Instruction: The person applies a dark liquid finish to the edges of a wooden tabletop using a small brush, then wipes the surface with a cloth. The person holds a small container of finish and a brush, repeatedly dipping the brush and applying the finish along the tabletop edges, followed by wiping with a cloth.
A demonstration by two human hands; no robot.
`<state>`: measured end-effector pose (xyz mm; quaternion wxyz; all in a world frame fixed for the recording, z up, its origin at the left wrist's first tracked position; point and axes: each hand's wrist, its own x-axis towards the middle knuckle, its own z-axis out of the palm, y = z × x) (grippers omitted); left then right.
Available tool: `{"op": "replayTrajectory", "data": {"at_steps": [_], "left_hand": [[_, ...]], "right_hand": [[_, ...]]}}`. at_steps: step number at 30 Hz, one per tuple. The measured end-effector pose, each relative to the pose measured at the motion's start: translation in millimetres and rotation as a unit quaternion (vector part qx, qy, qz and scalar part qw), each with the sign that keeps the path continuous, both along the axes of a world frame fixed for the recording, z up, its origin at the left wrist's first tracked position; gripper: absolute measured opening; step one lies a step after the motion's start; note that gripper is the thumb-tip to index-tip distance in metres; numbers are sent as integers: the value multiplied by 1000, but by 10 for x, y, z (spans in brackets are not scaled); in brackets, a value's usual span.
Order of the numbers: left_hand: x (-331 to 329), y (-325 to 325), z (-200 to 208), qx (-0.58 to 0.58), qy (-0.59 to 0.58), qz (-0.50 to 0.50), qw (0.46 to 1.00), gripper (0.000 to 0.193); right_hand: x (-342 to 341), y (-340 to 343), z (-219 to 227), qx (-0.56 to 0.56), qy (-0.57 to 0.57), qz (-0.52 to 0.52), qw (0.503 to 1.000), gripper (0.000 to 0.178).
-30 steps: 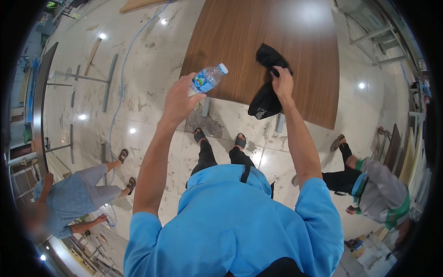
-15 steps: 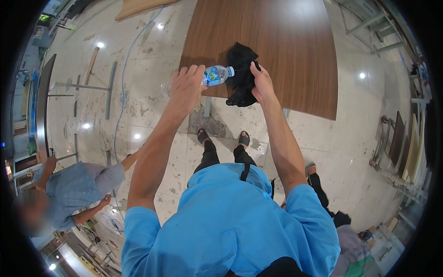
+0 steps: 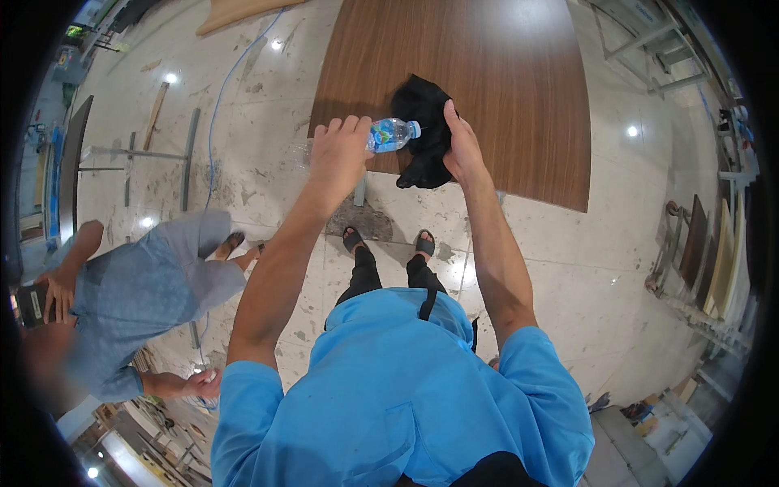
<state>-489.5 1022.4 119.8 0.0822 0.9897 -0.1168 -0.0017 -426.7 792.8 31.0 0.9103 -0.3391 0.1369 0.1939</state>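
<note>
My left hand [image 3: 341, 156] is closed round a clear plastic water bottle [image 3: 388, 135] with a blue label and a light blue cap. The bottle lies nearly level, its cap end pointing right against or just in front of a black cloth [image 3: 423, 130]; I cannot tell whether they touch. My right hand [image 3: 463, 147] holds the bunched cloth from its right side, thumb up, the other fingers partly hidden by it. Both hands are over the near edge of a brown wood-grain panel [image 3: 519, 105].
At the left another person [image 3: 146, 284] in a blue-grey shirt walks close to my left arm. A blue hose [image 3: 217, 122] runs along the tiled floor. Metal frames [image 3: 191, 158] stand at left, and a rack of boards [image 3: 696, 252] stands at right.
The bottle has shifted slightly right, nearer the cloth. My right thumb has straightened upward. The person at left has moved closer, and another person at lower right has gone out of view.
</note>
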Motion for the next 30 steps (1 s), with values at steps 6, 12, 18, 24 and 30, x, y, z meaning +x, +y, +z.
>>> {"op": "replayTrajectory", "data": {"at_steps": [6,12,18,24,30], "left_hand": [[-284,165,-389,-170,16,81,982,64],[-903,368,-564,-426,84,195,879,59],[-1451,576,-440,-532,131,296,783,66],[-1651,716,-237,-590,43,276,758,70],[-1689,783,-159,-588,22,277,760,69]], "right_hand": [[281,-306,-162,-476,-368,41,798,45],[100,417,-494,-735,-511,166,415,47],[459,430,-549,-751,-516,13,412,43],[155,730,-712,-641,-635,50,428,46],[506,794,-461,-737,-529,64,416,51]]}}
